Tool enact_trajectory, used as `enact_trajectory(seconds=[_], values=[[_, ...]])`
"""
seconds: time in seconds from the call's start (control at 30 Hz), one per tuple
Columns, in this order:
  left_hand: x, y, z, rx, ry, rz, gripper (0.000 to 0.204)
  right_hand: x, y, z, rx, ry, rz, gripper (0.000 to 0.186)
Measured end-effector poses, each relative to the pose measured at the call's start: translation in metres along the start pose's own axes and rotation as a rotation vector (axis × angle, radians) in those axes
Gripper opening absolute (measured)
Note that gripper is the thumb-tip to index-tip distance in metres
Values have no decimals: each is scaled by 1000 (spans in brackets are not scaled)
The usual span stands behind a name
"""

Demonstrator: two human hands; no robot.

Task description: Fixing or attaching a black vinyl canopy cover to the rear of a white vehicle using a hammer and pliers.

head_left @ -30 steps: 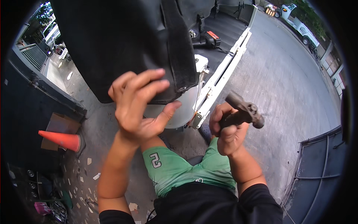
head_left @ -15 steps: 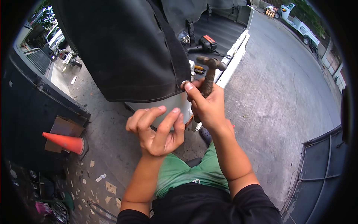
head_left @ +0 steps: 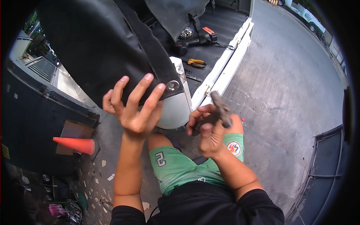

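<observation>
A black vinyl cover drapes from the upper left, with a metal grommet in its lower corner. My left hand is raised in front of the cover's lower edge, beside the grommet. Its fingers are spread, and whether they touch the cover I cannot tell. Lower and to the right, my right hand grips a worn hammer, blurred by motion, with its head up. Behind the cover's corner is the white end of a vehicle body.
On the dark ribbed truck bed lie a cordless power tool, yellow-handled pliers and a heap of small metal pieces. A white side rail borders it. An orange cone lies at left by a dark gate.
My right hand has let go of the cover's corner and moved down with the hammer, leaving the grommet in sight. My left hand has risen and shifted left. The head view has shifted.
</observation>
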State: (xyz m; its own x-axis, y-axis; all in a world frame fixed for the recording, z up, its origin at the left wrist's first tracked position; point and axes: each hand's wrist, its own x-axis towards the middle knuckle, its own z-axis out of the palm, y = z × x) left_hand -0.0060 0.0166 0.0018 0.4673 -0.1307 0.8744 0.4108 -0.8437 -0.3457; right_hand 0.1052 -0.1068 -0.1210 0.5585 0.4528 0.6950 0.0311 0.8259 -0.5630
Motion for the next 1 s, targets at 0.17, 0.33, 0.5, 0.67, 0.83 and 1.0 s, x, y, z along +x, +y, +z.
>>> enact_trajectory(seconds=[0.17, 0.33, 0.5, 0.67, 0.83, 1.0], values=[[4, -37, -26, -83, 273, 86, 31, -10, -29, 1, -162, 1, 484, 48], [1, -22, -6, -16, -73, 253, 23, -5, -32, -8, -89, -126, 412, 55], [1, -17, 1, -78, -55, 180, 26, -2, -26, -9, -351, 4, 26, 38], [-2, -8, 8, 17, 20, 131, 37, 7, -5, -5, -476, 22, -363, 47], [1, -7, 8, -15, 28, 47, 41, 14, 9, 4, -550, 133, -360, 57], [5, -7, 12, -16, 18, 5, 38, 35, 15, 4, -689, -5, -343, 55]])
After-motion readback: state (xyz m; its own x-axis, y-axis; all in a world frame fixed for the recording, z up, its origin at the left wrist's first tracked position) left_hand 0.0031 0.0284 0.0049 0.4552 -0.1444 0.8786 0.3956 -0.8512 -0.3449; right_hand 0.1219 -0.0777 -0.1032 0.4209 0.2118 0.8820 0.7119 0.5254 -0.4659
